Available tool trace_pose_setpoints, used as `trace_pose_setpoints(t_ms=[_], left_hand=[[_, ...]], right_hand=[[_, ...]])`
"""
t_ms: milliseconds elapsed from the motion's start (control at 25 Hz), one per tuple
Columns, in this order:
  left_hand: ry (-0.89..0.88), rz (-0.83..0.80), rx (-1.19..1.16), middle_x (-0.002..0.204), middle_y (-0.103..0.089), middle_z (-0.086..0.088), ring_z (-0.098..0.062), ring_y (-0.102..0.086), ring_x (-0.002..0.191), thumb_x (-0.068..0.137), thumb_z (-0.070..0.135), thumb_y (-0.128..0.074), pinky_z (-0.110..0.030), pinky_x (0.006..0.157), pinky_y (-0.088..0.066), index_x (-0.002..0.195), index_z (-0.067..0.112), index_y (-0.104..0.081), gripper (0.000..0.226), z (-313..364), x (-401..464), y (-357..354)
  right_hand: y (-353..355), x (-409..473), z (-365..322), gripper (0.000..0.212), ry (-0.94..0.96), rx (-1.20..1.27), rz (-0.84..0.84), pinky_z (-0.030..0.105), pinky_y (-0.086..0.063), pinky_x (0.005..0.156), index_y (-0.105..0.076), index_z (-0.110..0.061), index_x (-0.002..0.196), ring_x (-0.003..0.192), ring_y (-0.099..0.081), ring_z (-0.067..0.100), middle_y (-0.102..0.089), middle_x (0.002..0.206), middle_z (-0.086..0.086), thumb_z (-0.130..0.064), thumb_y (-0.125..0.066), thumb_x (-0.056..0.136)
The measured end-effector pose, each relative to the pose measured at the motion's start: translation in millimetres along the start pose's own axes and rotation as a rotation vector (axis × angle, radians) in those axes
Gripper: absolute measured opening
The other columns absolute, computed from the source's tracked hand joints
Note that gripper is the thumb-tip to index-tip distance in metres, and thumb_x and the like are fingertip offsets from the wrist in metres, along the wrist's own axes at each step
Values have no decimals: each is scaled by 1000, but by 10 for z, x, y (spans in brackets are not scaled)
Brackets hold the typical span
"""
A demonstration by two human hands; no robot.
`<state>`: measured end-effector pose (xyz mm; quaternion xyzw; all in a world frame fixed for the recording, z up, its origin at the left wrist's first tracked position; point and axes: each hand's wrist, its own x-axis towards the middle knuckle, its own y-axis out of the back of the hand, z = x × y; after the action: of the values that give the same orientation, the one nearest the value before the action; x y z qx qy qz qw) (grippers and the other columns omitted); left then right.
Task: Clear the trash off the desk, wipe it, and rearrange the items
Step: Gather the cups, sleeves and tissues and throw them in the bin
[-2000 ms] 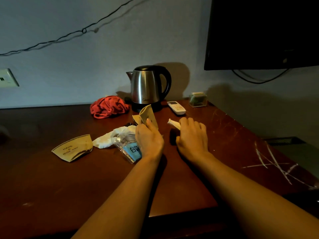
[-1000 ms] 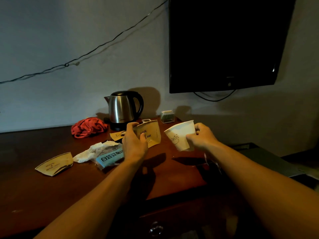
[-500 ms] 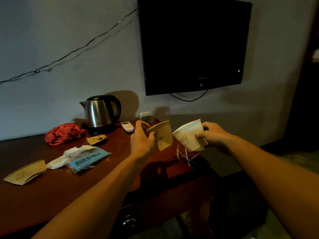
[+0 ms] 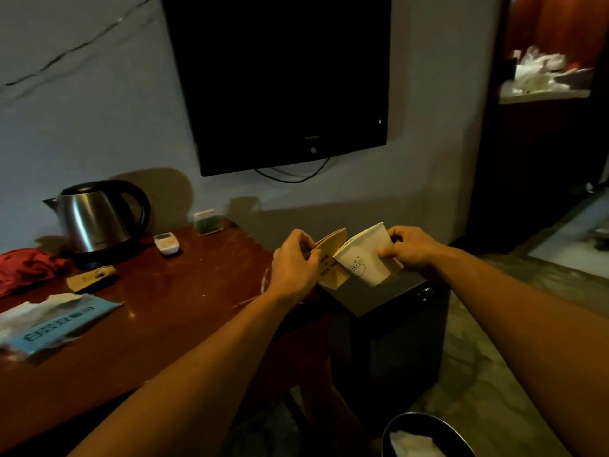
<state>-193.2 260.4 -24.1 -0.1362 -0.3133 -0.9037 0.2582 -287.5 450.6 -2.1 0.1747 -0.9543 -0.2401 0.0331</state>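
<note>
Holding one white cup (image 4: 365, 258) and one brown sleeve (image 4: 331, 262), two hands.

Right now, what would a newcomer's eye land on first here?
Both hands, raised past the desk's right end: the left hand pinches a brown sleeve and the right hand grips a tilted white cup. Next, the big dark TV on the wall above, and the steel kettle at the desk's back left. A bin with white paper inside sits at the bottom edge, below the hands.
</note>
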Motion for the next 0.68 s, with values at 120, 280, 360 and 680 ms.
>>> trace_pose_setpoints(t_ms=[120, 280, 360, 680], left_hand=[[-9, -75, 9, 97, -55, 7, -8, -57, 87, 96, 16, -58, -17, 61, -49, 96, 18, -50, 8, 75, -13, -356], [45, -151, 49, 95, -57, 5, -8, -58, 83, 94, 19, -61, -19, 62, -51, 93, 21, -50, 11, 65, -75, -820], [62, -179, 76, 92, -58, 5, -7, -58, 80, 94, 19, -62, -17, 60, -48, 92, 19, -52, 10, -21, -134, -1053], [157, -168, 187, 93, -59, -9, -25, -59, 89, 95, 13, -58, -35, 71, -47, 98, 9, -54, 6, -607, -377, -1666]], right_hand=[[221, 26, 288, 21, -54, -23, 24, 36, -48, 85, -53, -12, 109, 105, -53, 25, -55, 123, 11, -4, -59, 91], [391, 31, 700, 19, -132, -34, 55, 41, -49, 93, -55, -13, 105, 115, -54, 30, -56, 124, 11, -9, -64, 90], [429, 30, 947, 18, -168, -57, 61, 41, -52, 92, -57, -14, 103, 110, -57, 27, -58, 120, 11, -11, -67, 88], [307, -36, 1898, 25, -317, -213, -30, 30, -50, 72, -62, -3, 106, 94, -57, 21, -61, 106, 12, -9, -72, 84]])
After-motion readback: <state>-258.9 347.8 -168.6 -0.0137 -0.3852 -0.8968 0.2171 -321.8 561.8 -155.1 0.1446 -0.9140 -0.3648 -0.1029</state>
